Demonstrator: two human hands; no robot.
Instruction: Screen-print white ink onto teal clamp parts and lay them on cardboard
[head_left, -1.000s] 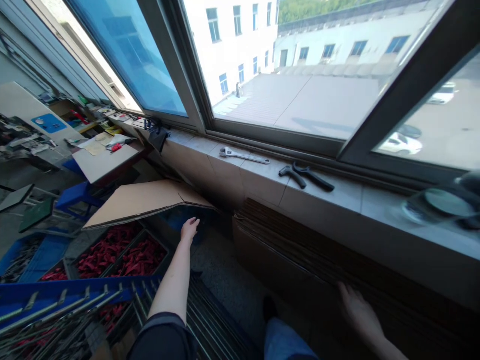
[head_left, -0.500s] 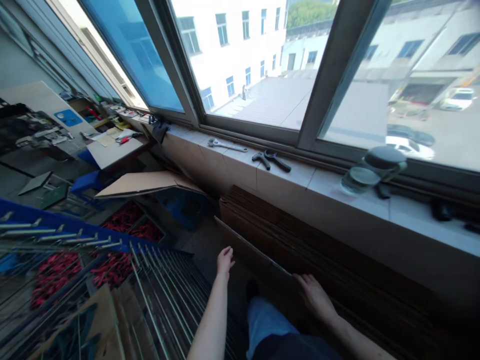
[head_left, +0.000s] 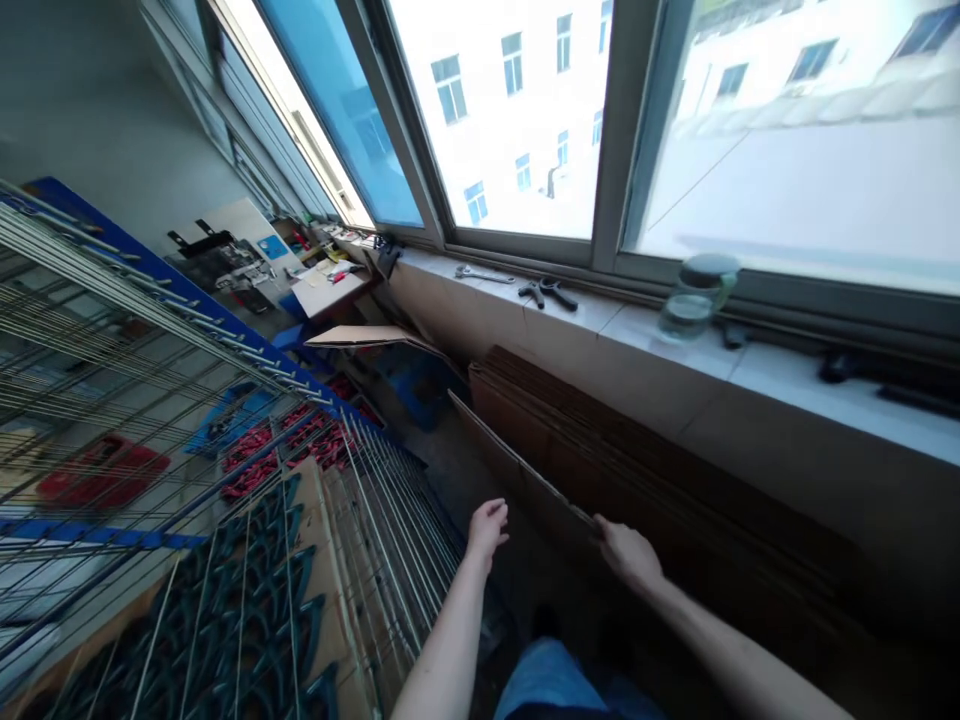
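My right hand point(head_left: 628, 552) is closed on the top edge of a flat cardboard sheet point(head_left: 517, 465), which stands on its side and leans out from a stack of folded cardboard point(head_left: 570, 420) along the wall. To the left of that sheet, my left hand point(head_left: 487, 530) hangs in the air over the floor. Its fingers are loosely bent and apart, with nothing between them. The lower part of the sheet is lost in shadow.
A wire rack point(head_left: 397, 540) with dark green curved parts point(head_left: 247, 610) on cardboard fills the left. Crates of red pieces point(head_left: 251, 460) lie beyond it. The window sill point(head_left: 615, 325) carries a wrench point(head_left: 484, 275), black clamp-like tools point(head_left: 551, 293) and a glass jar point(head_left: 690, 305).
The view has swung left, showing more of the rack. My right hand's fingers have closed around the cardboard edge, where they lay flatter before. My left hand remains beside the sheet.
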